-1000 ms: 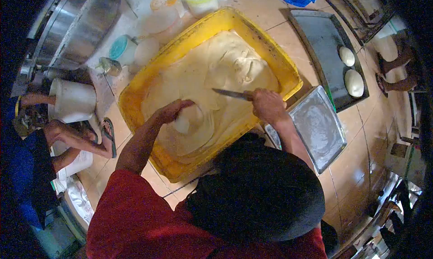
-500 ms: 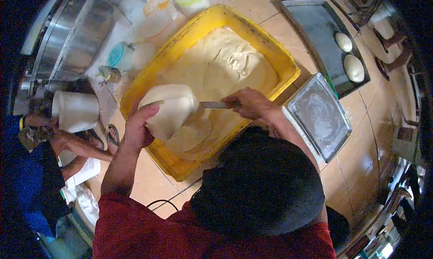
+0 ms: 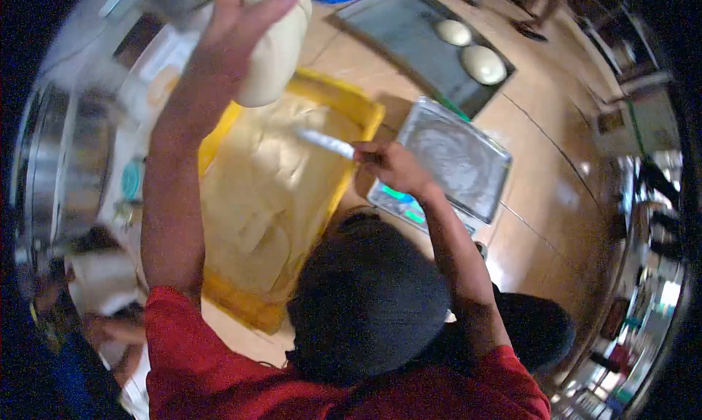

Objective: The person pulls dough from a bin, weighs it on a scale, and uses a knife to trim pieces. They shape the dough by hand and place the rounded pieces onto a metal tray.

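- Left arm: in red sleeve, stretched far forward, raised over the left side of the yellow tub [image 3: 254, 319].
- Left hand [image 3: 245, 29]: blurred, grasping a large pale dough lump [image 3: 274, 65], fingers spread across its upper part.
- Right arm: bent at the elbow, forearm angled forward and inward.
- Right hand [image 3: 395, 168]: closed on the handle of a knife [image 3: 327, 142], its blurred blade pointing left over the tub.
- Dough lump: held up in the left hand, ahead and left of the right hand, apart from it.
- Dough mass [image 3: 245, 208]: spread in the tub, beneath the blade.
- Metal pan [image 3: 457, 153]: just right of the right hand, beside green-lit displays [image 3: 414, 214].
- Dark tray [image 3: 398, 36]: on the tiled floor [image 3: 548, 171], bearing two dough balls [image 3: 482, 65], one larger.
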